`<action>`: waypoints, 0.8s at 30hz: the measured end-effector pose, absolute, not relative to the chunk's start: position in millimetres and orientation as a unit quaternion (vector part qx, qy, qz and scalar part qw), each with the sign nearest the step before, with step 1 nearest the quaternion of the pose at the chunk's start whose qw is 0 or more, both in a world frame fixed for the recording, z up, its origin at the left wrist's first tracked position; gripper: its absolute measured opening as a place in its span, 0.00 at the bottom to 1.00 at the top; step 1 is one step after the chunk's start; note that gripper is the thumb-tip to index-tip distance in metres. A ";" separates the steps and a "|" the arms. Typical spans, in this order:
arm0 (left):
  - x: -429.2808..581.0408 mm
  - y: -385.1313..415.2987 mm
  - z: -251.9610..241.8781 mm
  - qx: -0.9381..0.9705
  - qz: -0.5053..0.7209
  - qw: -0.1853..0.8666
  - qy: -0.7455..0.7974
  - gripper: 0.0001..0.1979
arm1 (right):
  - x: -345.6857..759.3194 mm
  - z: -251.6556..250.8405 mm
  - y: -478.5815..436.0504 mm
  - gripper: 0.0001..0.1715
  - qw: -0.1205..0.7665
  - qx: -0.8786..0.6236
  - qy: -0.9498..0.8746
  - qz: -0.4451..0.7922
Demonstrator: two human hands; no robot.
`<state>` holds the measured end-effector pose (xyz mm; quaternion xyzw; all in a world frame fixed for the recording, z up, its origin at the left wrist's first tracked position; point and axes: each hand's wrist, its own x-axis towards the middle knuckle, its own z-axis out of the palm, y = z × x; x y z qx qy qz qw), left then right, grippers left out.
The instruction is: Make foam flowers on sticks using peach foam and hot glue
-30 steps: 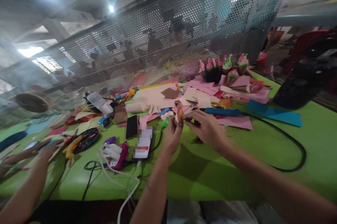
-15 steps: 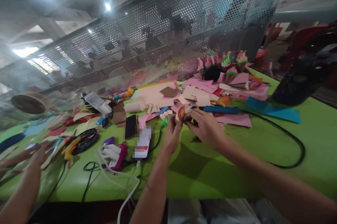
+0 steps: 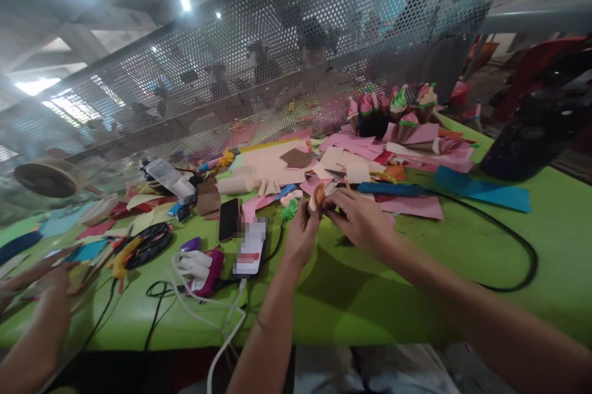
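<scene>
Pinching the orange-and-cream swirl (image 3: pixel 317 197) between thumb and fingers, the left hand (image 3: pixel 303 230) holds it above the table (image 3: pixel 351 314), between front and back edges, probably steadying it for the right hand (image 3: pixel 358 216), whose fingertips are drawn together at its side; whether they clamp it, I cannot tell. A blue-handled corded tool (image 3: pixel 391 189) lies within reach. Swirl-topped cones (image 3: pixel 398 100) stand towards the back right corner, seemingly clear of handling.

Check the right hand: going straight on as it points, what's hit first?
Most likely the orange-and-white swirl piece held in the left hand; the right hand has its fingertips right by it, though whether they touch is unclear.
</scene>
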<state>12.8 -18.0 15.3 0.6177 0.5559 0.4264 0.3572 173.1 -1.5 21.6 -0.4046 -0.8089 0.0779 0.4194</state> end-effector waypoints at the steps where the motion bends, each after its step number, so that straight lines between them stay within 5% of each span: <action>1: 13.2 -18.6 16.6 0.621 0.420 0.353 0.560 0.17 | 173.0 21.2 -1.5 0.08 0.420 -0.403 -0.810 0.074; 11: 14.2 -19.3 15.1 0.638 0.422 0.324 0.556 0.12 | 171.6 21.4 -2.7 0.07 0.412 -0.408 -0.813 0.059; 24: 14.9 -15.2 12.8 0.581 0.475 0.418 0.512 0.12 | 173.2 24.5 -4.5 0.08 0.413 -0.410 -0.811 0.056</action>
